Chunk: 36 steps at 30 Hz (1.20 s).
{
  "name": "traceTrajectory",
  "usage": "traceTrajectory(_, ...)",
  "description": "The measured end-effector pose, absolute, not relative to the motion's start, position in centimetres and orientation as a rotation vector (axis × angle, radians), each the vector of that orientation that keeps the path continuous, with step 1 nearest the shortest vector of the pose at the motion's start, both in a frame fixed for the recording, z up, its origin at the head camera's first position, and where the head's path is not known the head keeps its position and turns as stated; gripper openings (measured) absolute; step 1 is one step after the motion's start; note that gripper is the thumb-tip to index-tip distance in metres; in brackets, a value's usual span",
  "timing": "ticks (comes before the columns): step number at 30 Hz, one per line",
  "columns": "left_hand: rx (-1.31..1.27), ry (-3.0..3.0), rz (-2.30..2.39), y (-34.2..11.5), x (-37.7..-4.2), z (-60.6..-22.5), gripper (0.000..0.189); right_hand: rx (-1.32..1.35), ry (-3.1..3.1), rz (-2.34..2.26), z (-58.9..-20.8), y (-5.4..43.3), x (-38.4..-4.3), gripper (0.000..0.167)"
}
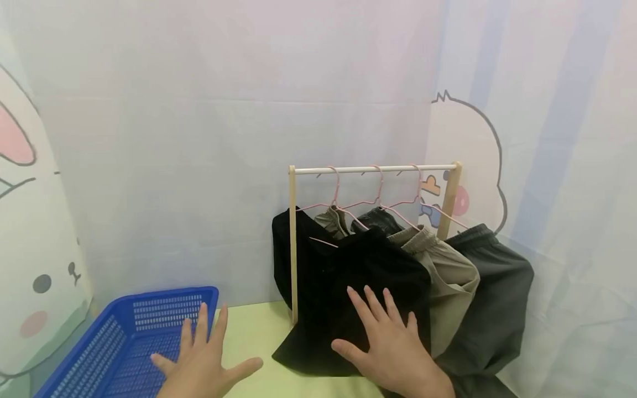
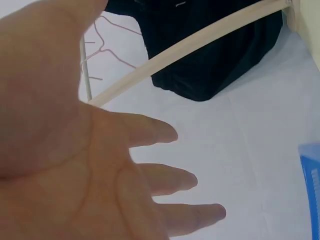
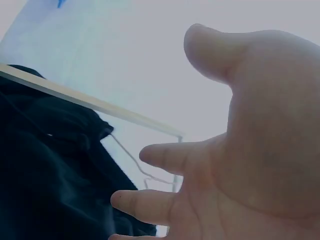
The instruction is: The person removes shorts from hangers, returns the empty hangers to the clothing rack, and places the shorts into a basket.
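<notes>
My left hand (image 1: 201, 359) is held out with its fingers spread, overlapping the right side of a blue plastic basket (image 1: 121, 298) in the head view. It holds nothing. My right hand (image 1: 390, 348), also spread and holding nothing, appears in front of a black garment (image 1: 343, 287) on a small wooden rack (image 1: 293, 249). Pink wire hangers (image 1: 380, 185) hook over the rack's white rail (image 1: 348, 170). Behind the black garment hang a khaki elastic-waist garment (image 1: 448, 271) and a dark grey one (image 1: 502, 298). In the left wrist view, the bare palm (image 2: 60, 175) shows straight fingers.
A pale green tabletop (image 1: 249, 331) lies under the rack and beside the basket. Light curtains (image 1: 199, 138) with cartoon animals close off the back and both sides. The dark grey garment reaches down to the table's right edge.
</notes>
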<state>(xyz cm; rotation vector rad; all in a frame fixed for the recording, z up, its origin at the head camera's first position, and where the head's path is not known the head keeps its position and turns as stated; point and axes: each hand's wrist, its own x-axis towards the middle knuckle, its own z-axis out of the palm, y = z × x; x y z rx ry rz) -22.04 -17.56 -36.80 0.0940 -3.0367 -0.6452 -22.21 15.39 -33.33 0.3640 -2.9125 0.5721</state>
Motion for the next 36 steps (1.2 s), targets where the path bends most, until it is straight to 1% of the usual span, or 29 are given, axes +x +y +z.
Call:
traceTrajectory(2, 0.068, -3.007, -0.659, -16.8, -22.6, -36.6, 0.132, 0.376, -2.838, 0.567, -33.0, 15.7, -22.2, 0.092)
traceTrajectory(5, 0.025, -2.947, -0.692, -15.7, -23.6, -36.4, 0.121, 0.381, -2.634, 0.604, -32.6, 16.3, -22.4, 0.077)
traceTrajectory(8, -0.022, -2.865, -0.710, -14.7, -24.6, -36.3, 0.101, 0.407, -2.343, 0.625, -32.4, 17.3, -23.4, 0.058)
traceTrajectory(11, -0.060, -2.790, -0.750, -13.7, -25.9, -36.3, 0.081, 0.420, -2.098, 0.592, -32.2, 18.5, -25.4, 0.049)
traceTrajectory(15, -0.106, -2.699, -0.842, -12.2, -28.2, -37.0, 0.067, 0.361, -1.998, 0.588, -31.7, 20.1, -28.0, 0.052)
traceTrajectory(20, -0.099, -2.577, -1.010, -10.3, -31.5, -38.5, 0.064, 0.256, -2.129, 0.666, -31.7, 21.0, -30.0, 0.057)
traceTrajectory(26, -0.125, -2.385, -1.191, -8.0, -35.8, -40.6, 0.065, 0.175, -2.263, 0.737, -32.0, 21.2, -31.1, 0.050)
traceTrajectory(30, -0.127, -2.330, -1.235, -7.4, -37.5, -41.6, 0.064, 0.196, -2.252, 0.752, -32.5, 21.2, -31.4, 0.045)
traceTrajectory(33, -0.151, -2.291, -1.247, -7.1, -38.6, -42.3, 0.058, 0.218, -2.175, 0.760, -33.2, 21.3, -31.7, 0.041)
traceTrajectory(36, -0.218, -2.225, -1.262, -6.8, -39.5, -43.1, 0.047, 0.239, -2.069, 0.753, -33.7, 21.6, -32.0, 0.034)
